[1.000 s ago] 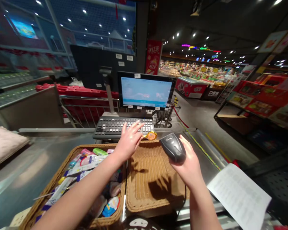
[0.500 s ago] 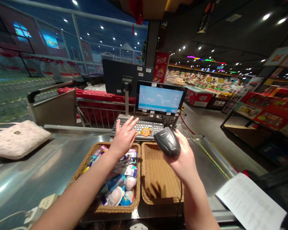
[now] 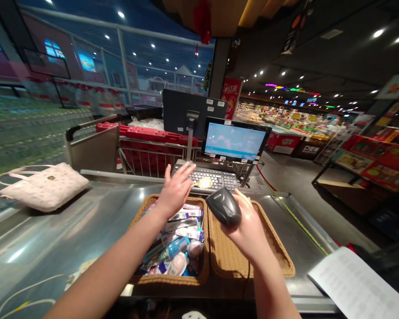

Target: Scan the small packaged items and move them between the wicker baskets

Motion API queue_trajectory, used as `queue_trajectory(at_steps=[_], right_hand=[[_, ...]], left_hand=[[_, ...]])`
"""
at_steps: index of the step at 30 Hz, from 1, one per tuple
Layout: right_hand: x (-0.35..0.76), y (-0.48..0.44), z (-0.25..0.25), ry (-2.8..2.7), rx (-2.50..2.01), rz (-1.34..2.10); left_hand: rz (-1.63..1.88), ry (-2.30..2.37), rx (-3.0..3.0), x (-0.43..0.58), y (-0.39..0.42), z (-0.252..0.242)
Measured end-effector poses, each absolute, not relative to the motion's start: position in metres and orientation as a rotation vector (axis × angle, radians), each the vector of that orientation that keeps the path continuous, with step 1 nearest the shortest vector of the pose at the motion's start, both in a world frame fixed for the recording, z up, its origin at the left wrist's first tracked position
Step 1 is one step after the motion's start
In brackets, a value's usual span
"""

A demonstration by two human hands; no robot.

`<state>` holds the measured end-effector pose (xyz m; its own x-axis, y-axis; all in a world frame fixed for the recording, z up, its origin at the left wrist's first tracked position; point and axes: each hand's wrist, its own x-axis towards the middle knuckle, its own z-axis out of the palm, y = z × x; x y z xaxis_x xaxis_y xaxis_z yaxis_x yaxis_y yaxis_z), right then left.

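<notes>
Checkout station, head view. Landmark: black handheld barcode scanner, held in R hand above R wicker basket.

Containers: L wicker basket, just left of scanner, is packed w/ small retail goods: flat printed packs, blue-and-white packs, pale round items; exact products too small to tell. R basket sits directly below scanner, just beside L basket; both rest on steel surface.

Hands: R fingers clenched around scanner, grasping it from below. L hand is just left of scanner, above far end of L basket, fingers released & spread, not grasping anything, tips near keyboard.

Around scanner: keyboard lies just beyond it, w/ small gold-orange item on top; monitor stands behind keyboard. Pale quilted handbag lies well left on surface. Printed paper sheet lies lower right. Thin black cord hangs below R hand. Nothing stands btw scanner & keyboard.

Orientation: scanner's long axis lies approx. diagonal, blunt nose toward upper left, rear end toward R wrist.
</notes>
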<state>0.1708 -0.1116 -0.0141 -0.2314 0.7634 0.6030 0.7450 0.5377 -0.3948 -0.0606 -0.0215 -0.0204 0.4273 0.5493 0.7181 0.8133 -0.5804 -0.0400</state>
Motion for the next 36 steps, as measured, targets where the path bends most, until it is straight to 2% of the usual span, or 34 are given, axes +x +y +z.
queue_trajectory(at_steps=[16,29,36], right_hand=[[0.158,-0.122,-0.022,-2.005,-1.183,0.076],[0.161,-0.126,-0.069,-1.961,-1.295,0.283],[0.150,-0.134,-0.081,-2.013,-1.300,0.452]], left_hand=[[-0.944,-1.274,-2.394,-0.083,-0.031,-0.034],[-0.743,-1.632,-2.437,-0.133,-0.058,-0.113],[-0.710,-1.746,-2.449,-0.140,-0.075,-0.139]])
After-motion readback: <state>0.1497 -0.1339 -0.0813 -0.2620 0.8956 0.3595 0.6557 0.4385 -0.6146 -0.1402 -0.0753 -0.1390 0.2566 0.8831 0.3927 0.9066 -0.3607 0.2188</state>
